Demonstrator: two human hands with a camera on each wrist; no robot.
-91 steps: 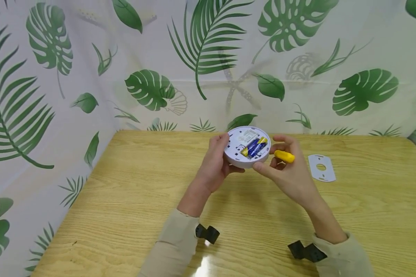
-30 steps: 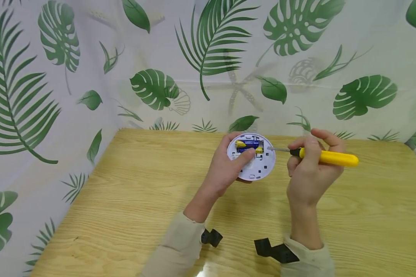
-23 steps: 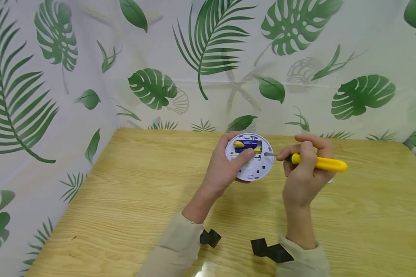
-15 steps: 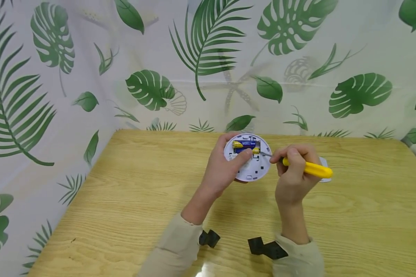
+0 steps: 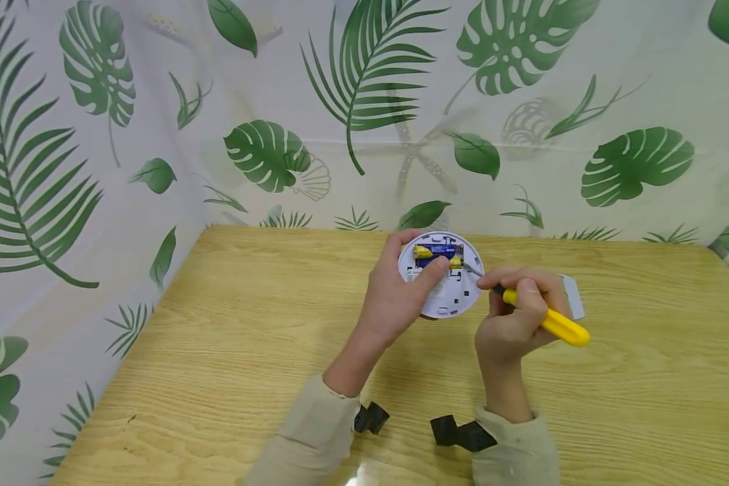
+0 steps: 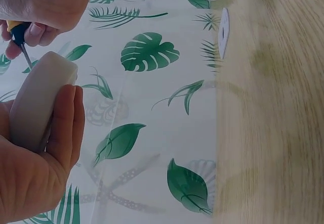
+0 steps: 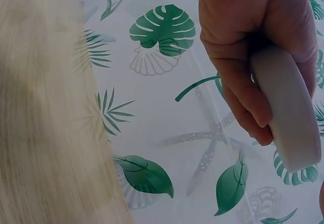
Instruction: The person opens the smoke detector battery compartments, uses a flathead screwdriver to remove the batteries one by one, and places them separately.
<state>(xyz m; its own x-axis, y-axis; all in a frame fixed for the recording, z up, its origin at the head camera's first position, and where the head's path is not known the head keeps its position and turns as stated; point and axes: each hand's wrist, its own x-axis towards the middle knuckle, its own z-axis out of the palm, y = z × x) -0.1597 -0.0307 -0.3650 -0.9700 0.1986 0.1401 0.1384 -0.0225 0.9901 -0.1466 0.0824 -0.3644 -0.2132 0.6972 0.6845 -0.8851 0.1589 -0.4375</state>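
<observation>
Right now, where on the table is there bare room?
The table is bare left of the left sleeve and right of the white plate. Crowded: far middle, around left hand, white disc, right hand and yellow screwdriver.

Screwdriver [image 5: 560, 326] slanted steeper; tip [image 5: 470, 268] shifted beside battery [image 5: 455, 262] end.
</observation>
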